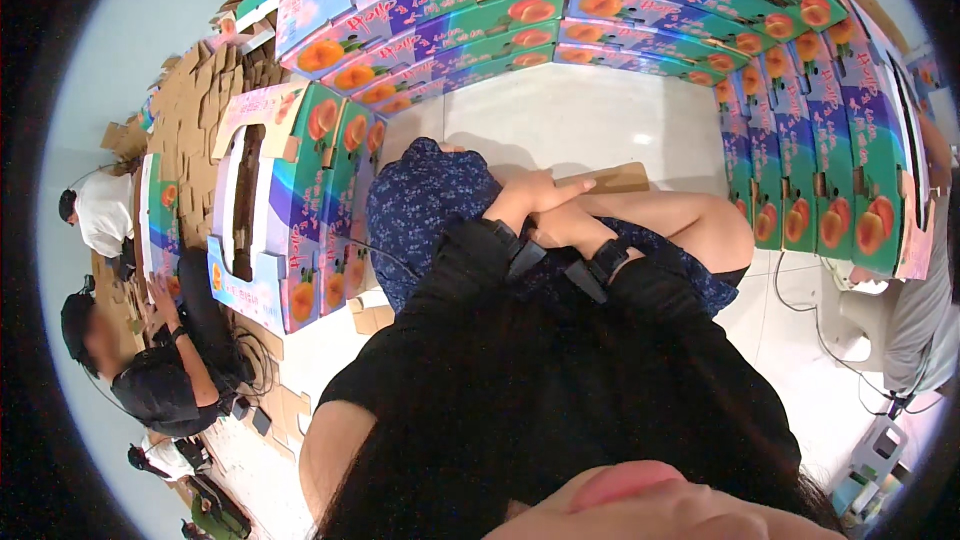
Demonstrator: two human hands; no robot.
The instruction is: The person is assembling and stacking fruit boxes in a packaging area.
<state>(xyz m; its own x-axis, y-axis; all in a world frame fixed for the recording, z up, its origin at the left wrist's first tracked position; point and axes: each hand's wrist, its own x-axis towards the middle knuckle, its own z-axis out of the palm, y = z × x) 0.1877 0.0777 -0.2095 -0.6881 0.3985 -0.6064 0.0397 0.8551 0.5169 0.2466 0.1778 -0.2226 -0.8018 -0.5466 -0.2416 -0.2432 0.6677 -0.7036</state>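
Observation:
My hands rest together over my lap, crossing each other. My left hand (522,198) lies over the other, with a finger stretched out to the right and nothing seen in it. Beneath it is my right hand (568,225), its fingers mostly hidden. Dark straps (608,260) with grey pieces sit at both wrists. Below the hands is blue patterned cloth (425,195) over my legs. A flat piece of brown cardboard (628,178) shows just beyond the hands, beside my bare knee.
Stacked printed fruit cartons (430,30) curve around me, with more cartons on the left (270,205) and right (830,150). Flattened cardboard (185,120) is piled at far left, where another person (165,380) sits. Cables (815,315) trail across the floor at right, near another person's leg.

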